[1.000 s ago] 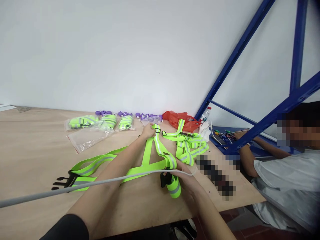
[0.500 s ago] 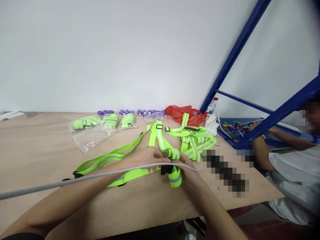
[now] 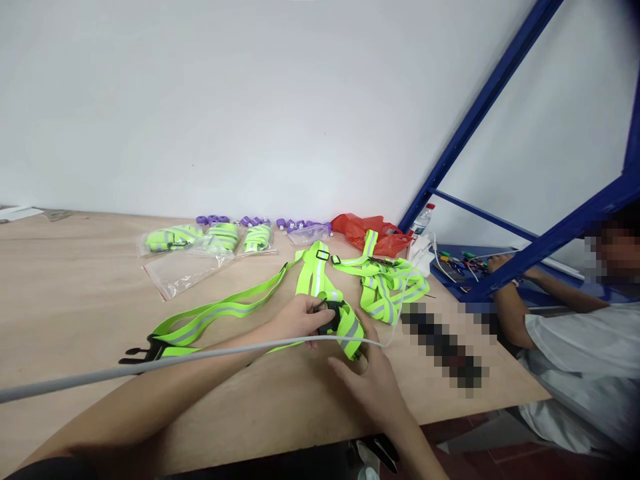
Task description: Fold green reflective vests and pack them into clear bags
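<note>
While the neon harness (image 3: 313, 277) lies on the counter (image 3: 90, 287), left hand (image 3: 297, 319) pinches its black buckle (image 3: 329, 320).
Left fingers closed on it; right hand (image 3: 373, 383) beside the strap loop (image 3: 350, 327), fingers wide, contact unclear. Strap pile (image 3: 383, 303) to the right, bagged straps (image 3: 173, 238) back left, red bag (image 3: 367, 233) by wall (image 3: 250, 100).

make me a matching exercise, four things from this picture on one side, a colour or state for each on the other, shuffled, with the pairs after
Things:
1. left hand
2. frame
3. bottle
4. cable

Colours and states:
A. red-capped
B. light grey
C. gripping a black buckle
D. blue

Right pairs: 1-C, 2-D, 3-A, 4-B
</note>
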Motion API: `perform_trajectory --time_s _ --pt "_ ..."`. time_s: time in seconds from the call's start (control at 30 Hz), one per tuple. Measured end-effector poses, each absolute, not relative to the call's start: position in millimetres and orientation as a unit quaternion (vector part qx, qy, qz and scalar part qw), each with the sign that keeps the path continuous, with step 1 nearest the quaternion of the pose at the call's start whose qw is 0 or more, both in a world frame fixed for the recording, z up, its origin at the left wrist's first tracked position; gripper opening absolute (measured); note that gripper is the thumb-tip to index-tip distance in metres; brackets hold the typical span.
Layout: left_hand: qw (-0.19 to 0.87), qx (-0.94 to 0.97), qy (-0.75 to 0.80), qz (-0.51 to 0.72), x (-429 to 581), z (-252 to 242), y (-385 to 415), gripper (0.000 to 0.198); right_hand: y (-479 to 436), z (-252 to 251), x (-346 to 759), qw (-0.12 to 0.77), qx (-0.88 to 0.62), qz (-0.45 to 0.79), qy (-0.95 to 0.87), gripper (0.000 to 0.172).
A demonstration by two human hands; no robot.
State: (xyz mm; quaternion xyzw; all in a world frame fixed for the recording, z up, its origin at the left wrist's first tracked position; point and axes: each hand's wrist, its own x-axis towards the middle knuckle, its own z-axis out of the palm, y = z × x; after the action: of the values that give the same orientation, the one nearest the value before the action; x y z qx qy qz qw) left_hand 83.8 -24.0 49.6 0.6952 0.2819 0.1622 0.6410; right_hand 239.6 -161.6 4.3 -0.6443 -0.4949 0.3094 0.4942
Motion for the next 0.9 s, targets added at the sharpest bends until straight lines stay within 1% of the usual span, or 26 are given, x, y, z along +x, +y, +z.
perform_trajectory --time_s 0.07,0.1,0.13,0.27,0.37,0.47,0.57,0.6,0.77,0.9 --pt "0.640 0.696 0.284 0.161 83 48 -24 0.044 -162 6 239 0.514 -0.658 0.274 -0.476 0.078" --pt "0.636 0.697 0.288 0.160 82 47 -23 0.045 -162 7 241 0.529 -0.656 0.269 -0.466 0.072" --pt "0.633 0.700 0.290 0.159 80 46 -22 0.046 -161 8 245 0.542 -0.651 0.273 -0.455 0.070" --pt "0.643 0.699 0.274 0.155 70 41 -13 0.052 -161 7 272 0.576 -0.627 0.343 -0.397 0.076" --pt "0.657 0.692 0.261 0.147 66 35 -8 0.055 -161 7 289 0.591 -0.622 0.344 -0.381 0.072" --pt "0.659 0.687 0.267 0.150 67 26 -6 0.055 -159 9 298 0.546 -0.649 0.311 -0.428 0.066" --pt "0.660 0.681 0.283 0.140 70 15 -4 0.056 -158 8 304 0.467 -0.678 0.283 -0.493 0.069" --pt "0.662 0.679 0.286 0.137 70 11 -4 0.057 -158 7 306 0.447 -0.684 0.270 -0.509 0.067" --pt "0.702 0.639 0.282 0.136 66 0 -8 0.060 -161 0 318 0.407 -0.715 0.169 -0.543 0.040" --pt "0.714 0.626 0.281 0.140 61 -3 -13 0.065 -164 0 329 0.365 -0.731 0.079 -0.571 0.031"
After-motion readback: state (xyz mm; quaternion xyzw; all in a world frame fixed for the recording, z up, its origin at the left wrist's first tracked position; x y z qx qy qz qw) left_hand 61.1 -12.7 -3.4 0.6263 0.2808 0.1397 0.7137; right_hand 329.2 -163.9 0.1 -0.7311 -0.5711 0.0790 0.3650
